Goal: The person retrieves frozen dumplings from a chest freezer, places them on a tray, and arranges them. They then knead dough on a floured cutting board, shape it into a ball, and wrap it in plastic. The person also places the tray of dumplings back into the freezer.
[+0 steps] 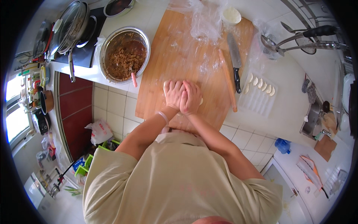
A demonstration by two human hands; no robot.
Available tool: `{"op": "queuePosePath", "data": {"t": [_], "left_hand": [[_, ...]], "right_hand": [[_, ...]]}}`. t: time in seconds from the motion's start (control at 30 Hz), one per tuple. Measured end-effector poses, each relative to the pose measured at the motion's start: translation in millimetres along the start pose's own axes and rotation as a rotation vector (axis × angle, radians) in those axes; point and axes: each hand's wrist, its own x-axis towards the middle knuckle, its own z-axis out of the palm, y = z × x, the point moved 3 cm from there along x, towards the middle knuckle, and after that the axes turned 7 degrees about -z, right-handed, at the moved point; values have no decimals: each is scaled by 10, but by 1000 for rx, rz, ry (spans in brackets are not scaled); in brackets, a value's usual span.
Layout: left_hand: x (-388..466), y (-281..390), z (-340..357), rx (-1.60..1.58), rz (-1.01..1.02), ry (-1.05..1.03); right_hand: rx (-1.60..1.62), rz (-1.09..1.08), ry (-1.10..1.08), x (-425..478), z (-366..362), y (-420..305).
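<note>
My left hand (174,94) and my right hand (192,96) press side by side, thumbs crossing, on a lump of pale dough (201,101). Most of the dough is hidden beneath them; only bits of its edge show. Under it lies a wooden board (156,70) dusted with flour. To the right of my hands rests a slim wooden rolling pin (228,81), with a black-handled kitchen knife (234,51) beside it. A metal basin (148,53) of brown minced filling (120,63) stands left of the board, a pink handle (134,79) sticking out.
A ridged plastic tray (256,103) with several dumplings (263,86) sits to the right. Behind are a small bowl of white powder (232,15) and a crumpled plastic bag (205,26). Ladles (296,39) hang at right, above a sink (311,119). Pans (72,30) stand on the left hob.
</note>
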Motion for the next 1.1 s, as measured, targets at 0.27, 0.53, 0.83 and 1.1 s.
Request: {"op": "queuePosePath", "data": {"t": [0.27, 0.53, 0.83, 1.1], "left_hand": [[1023, -56, -24, -194, -93, -529], [729, -638, -114, -697, -779, -518], [-524, 172, -180, -421, 77, 87], [308, 119, 147, -258, 197, 16]], "right_hand": [[225, 488, -102, 569, 258, 643], [14, 293, -446, 76, 27, 261], [374, -60, -205, -238, -238, 189], [100, 264, 85, 203, 161, 586]]}}
